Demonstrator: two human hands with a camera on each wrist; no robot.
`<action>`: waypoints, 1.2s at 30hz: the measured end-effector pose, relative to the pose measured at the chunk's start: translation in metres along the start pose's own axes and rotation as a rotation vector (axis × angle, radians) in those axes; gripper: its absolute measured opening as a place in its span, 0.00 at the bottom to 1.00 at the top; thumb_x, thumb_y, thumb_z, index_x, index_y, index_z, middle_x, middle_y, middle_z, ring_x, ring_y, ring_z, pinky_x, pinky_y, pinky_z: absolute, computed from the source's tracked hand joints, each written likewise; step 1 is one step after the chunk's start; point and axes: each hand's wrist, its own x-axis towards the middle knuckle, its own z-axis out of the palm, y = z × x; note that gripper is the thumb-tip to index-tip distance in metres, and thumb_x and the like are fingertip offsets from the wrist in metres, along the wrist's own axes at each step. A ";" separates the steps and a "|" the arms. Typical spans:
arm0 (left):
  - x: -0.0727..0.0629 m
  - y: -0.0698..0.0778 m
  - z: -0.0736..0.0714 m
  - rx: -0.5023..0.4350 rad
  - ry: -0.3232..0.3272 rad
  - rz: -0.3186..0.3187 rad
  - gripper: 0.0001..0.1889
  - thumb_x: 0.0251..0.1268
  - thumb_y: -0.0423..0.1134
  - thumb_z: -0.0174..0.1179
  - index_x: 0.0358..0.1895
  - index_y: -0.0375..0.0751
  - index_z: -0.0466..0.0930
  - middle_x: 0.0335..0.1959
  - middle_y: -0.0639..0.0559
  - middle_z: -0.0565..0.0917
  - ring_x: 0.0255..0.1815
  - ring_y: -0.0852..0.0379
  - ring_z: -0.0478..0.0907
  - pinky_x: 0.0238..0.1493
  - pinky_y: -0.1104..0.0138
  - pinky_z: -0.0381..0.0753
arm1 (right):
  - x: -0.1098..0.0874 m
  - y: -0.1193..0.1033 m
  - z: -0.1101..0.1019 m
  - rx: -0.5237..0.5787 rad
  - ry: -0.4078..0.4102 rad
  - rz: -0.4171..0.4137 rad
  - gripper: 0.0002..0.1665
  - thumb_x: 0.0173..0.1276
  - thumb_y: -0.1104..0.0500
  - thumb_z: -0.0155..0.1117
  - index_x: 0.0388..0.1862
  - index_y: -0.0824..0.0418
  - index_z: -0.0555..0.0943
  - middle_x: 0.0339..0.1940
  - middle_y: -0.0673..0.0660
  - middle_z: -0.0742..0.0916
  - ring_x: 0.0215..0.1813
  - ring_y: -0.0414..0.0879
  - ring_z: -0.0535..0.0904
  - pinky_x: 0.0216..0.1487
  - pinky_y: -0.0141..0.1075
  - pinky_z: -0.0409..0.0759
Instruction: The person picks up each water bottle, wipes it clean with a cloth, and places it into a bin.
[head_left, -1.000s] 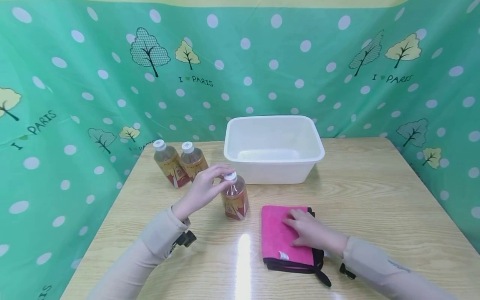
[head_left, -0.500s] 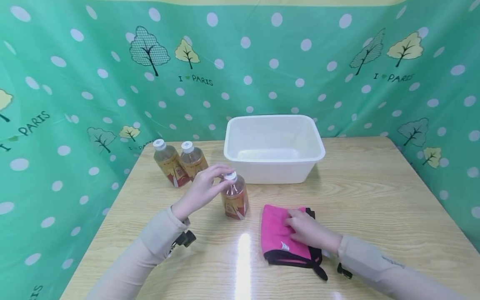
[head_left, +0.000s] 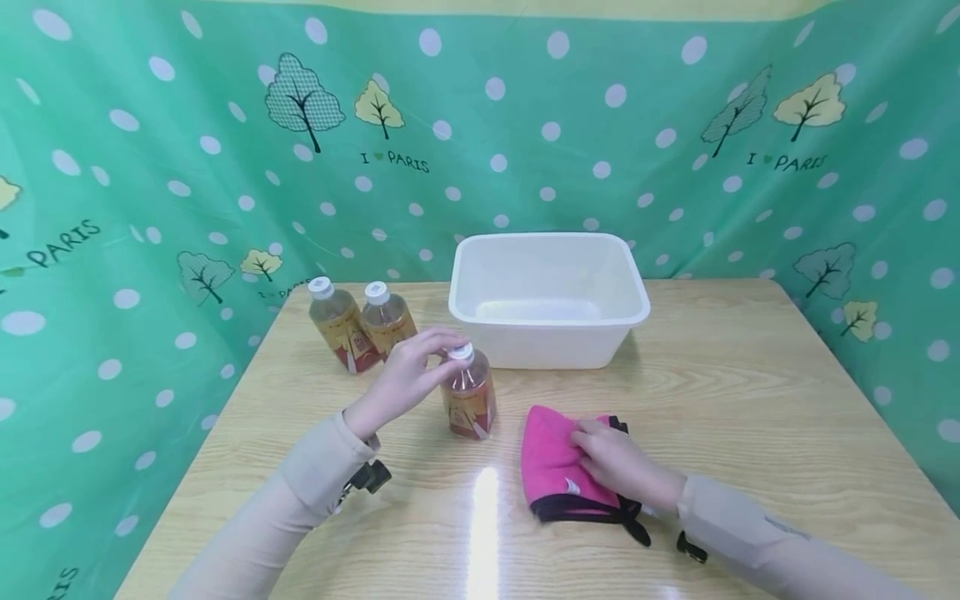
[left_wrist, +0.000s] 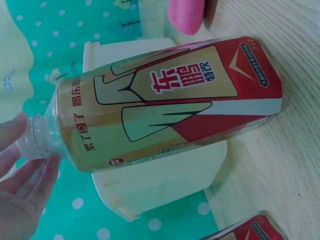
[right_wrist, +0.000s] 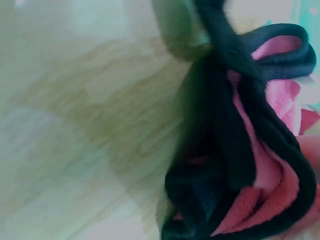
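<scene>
Left hand (head_left: pixel 408 375): from the head view, my thumb and fingers pinch the near bottle (head_left: pixel 471 408) at its white cap; it stands upright on the table (head_left: pixel 750 392)
Right hand (head_left: pixel 615 458): my bent fingers grip the pink cloth (head_left: pixel 551 458), bunched to the right of that bottle
Tub (head_left: pixel 543 350): white, on the far side, beyond bottle and cloth
Far-left bottle (head_left: pixel 345 333): upright beside the middle bottle (head_left: pixel 386 325), which my left hand partly covers
Red-and-gold label (left_wrist: pixel 200 85): left wrist view, round the bottle whose neck end I hold
Black edging (right_wrist: pixel 240 145): right wrist view, along the cloth's folds; my fingers' spread I cannot tell here
</scene>
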 end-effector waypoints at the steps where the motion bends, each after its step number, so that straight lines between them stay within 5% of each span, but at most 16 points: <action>1: 0.000 0.000 0.000 0.001 0.001 0.000 0.12 0.51 0.32 0.62 0.41 0.33 0.79 0.41 0.46 0.80 0.41 0.54 0.78 0.44 0.67 0.78 | 0.000 0.000 -0.002 0.031 0.020 0.008 0.06 0.49 0.69 0.64 0.27 0.63 0.78 0.26 0.50 0.75 0.30 0.42 0.73 0.31 0.30 0.77; 11: 0.001 -0.001 0.001 -0.022 0.012 0.001 0.12 0.51 0.32 0.63 0.40 0.33 0.79 0.39 0.46 0.81 0.35 0.57 0.78 0.37 0.70 0.80 | 0.010 0.006 -0.021 0.496 0.184 0.076 0.11 0.49 0.75 0.63 0.32 0.66 0.78 0.35 0.59 0.81 0.36 0.46 0.78 0.37 0.29 0.80; 25: 0.002 -0.001 0.001 -0.041 0.008 -0.002 0.12 0.50 0.31 0.63 0.40 0.33 0.80 0.39 0.45 0.81 0.34 0.57 0.79 0.36 0.72 0.80 | 0.040 -0.007 -0.027 0.725 0.240 0.181 0.09 0.54 0.70 0.62 0.36 0.66 0.78 0.36 0.57 0.81 0.40 0.41 0.76 0.46 0.37 0.79; 36: 0.003 -0.003 -0.001 -0.019 0.014 0.057 0.13 0.47 0.31 0.65 0.39 0.32 0.80 0.37 0.45 0.81 0.33 0.57 0.79 0.36 0.74 0.80 | 0.059 -0.015 -0.022 0.878 0.260 0.254 0.12 0.52 0.73 0.61 0.38 0.73 0.76 0.42 0.67 0.80 0.47 0.57 0.76 0.50 0.37 0.77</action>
